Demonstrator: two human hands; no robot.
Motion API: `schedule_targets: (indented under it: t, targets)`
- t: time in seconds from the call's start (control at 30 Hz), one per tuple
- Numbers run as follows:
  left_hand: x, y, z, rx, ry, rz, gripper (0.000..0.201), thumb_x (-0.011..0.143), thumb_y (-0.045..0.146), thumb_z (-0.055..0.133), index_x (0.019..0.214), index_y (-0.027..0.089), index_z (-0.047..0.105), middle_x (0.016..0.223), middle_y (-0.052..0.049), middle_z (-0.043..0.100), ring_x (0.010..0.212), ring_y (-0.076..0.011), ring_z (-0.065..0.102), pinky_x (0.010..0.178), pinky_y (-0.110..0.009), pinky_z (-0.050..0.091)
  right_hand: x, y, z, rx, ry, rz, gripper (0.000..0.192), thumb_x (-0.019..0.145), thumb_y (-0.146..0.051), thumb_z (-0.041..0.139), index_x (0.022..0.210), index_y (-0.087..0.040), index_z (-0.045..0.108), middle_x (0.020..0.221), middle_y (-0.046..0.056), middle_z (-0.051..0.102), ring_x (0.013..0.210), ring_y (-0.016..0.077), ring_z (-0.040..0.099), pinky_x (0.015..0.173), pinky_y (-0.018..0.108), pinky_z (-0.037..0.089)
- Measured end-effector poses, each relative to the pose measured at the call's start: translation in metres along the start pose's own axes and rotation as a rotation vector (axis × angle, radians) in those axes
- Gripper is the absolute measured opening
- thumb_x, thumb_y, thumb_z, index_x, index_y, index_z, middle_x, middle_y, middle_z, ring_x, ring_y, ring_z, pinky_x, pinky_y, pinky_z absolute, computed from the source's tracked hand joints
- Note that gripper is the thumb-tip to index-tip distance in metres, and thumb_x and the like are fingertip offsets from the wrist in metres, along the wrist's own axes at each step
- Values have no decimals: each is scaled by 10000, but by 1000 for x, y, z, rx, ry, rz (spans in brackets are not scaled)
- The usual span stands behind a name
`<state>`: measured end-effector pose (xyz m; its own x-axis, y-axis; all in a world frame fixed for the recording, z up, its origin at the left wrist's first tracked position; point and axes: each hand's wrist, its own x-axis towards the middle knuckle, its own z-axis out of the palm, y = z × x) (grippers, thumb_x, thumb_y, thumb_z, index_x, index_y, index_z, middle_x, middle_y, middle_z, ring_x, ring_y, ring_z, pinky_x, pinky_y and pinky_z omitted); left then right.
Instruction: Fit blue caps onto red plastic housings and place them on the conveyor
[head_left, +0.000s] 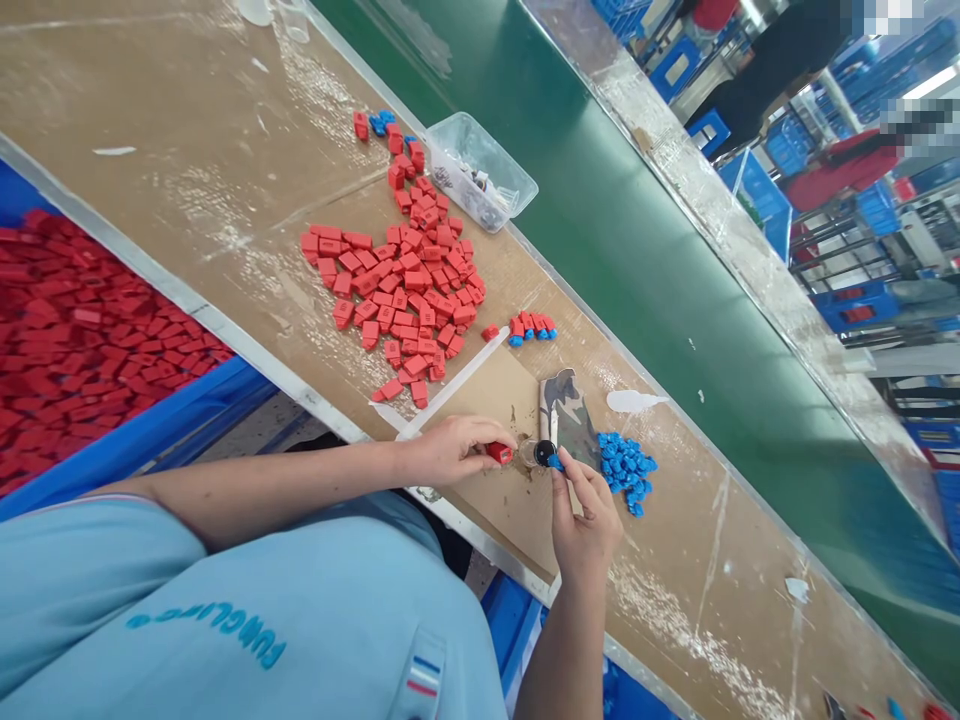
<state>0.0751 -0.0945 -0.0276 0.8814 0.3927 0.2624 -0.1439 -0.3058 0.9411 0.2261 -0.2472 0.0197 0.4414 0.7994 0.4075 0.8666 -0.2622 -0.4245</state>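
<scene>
Between the thumb and fingers of my left hand [457, 450] is a small red plastic block [499, 453]. My right hand [589, 510] pinches a small blue plastic piece [555, 462] at the edge of a little round jar with a black top [543, 453]. The jar stands between my two hands, on a cardboard sheet [517, 510]. Just beyond it lies a camouflage-patterned cloth piece [576, 425]. A heap of blue pieces [628, 468] sits right of my right hand. Several red blocks with blue ends [532, 328] stand in a short row farther off.
A large pile of red blocks [405, 290] spreads over the cardboard-covered table [247, 200]. Behind it stands a clear plastic tub [487, 170] of small parts. A blue crate [150, 430] full of red blocks is at the left. The green belt [645, 240] runs along the far side; people are beyond.
</scene>
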Motion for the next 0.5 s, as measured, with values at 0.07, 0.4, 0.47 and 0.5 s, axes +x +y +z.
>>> schedule_targets:
  t: [0.07, 0.4, 0.47, 0.5]
  targets:
    - [0, 0, 0, -9, 8, 8, 231, 866, 127, 526, 1071, 142, 632, 1035, -97, 685, 929, -164, 623, 862, -262, 475, 0, 0, -1, 5, -8, 1, 241, 909, -268, 542, 1083, -228, 703, 913, 56, 711, 817, 153, 666, 703, 272, 533]
    - [-2, -6, 4, -209, 56, -88, 186, 847, 191, 561, 1009, 130, 629, 929, -73, 666, 835, -138, 617, 767, -225, 511, 0, -2, -5, 59, 3, 71, 207, 883, -285, 577, 1020, -221, 717, 896, 59, 714, 808, 161, 659, 717, 285, 527]
    - [-2, -6, 6, -297, 55, -99, 162, 834, 189, 564, 968, 124, 626, 887, -58, 656, 803, -127, 613, 748, -220, 517, -4, -5, -6, 152, 4, 153, 200, 862, -295, 604, 1010, -214, 713, 919, 65, 715, 818, 167, 654, 749, 311, 530]
    - [-2, -6, 6, -334, 51, -106, 157, 830, 191, 566, 959, 121, 623, 874, -53, 652, 790, -123, 612, 738, -219, 520, -7, -7, -5, 221, 5, 206, 202, 851, -301, 619, 1007, -208, 708, 927, 69, 715, 817, 169, 652, 757, 322, 532]
